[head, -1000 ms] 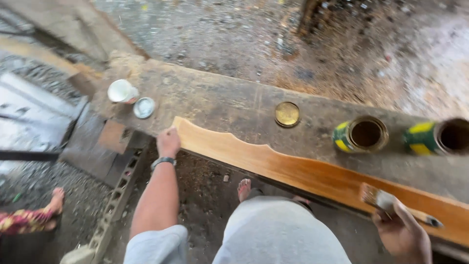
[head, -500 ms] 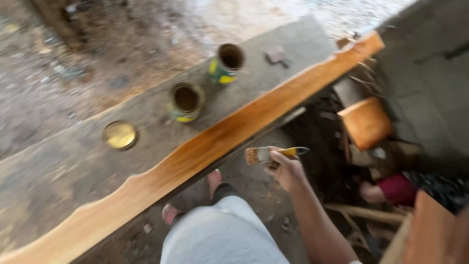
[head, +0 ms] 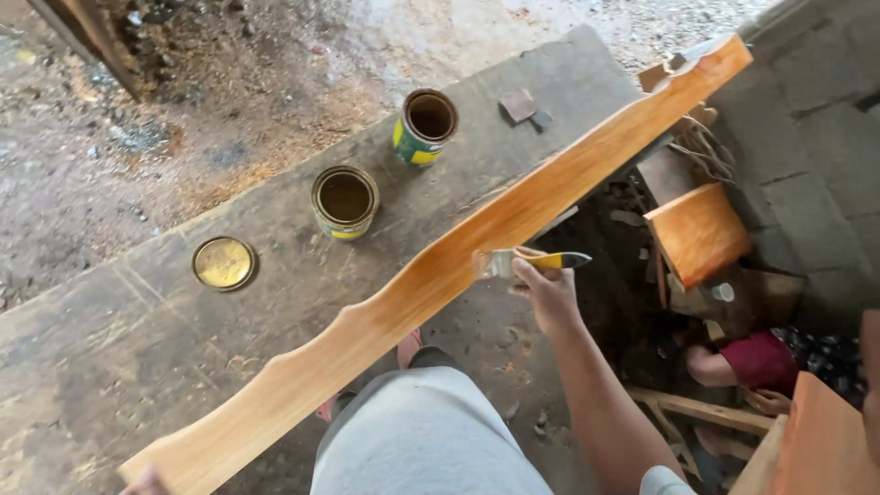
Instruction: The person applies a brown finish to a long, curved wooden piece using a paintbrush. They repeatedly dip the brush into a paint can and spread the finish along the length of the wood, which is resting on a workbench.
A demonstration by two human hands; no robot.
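Two open round tins (head: 345, 200) (head: 427, 125), green-and-yellow labels, on the bench (head: 137, 330)

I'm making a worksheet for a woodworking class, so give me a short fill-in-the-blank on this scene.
1. The right hand holds a ____ with a yellow handle against the long board.
2. The number of open cans standing on the bench is ____.
3. The round lid lying flat on the bench is ____ in colour.
4. The long board has one straight edge and one ____ edge.

Missing words: paintbrush; two; gold; wavy
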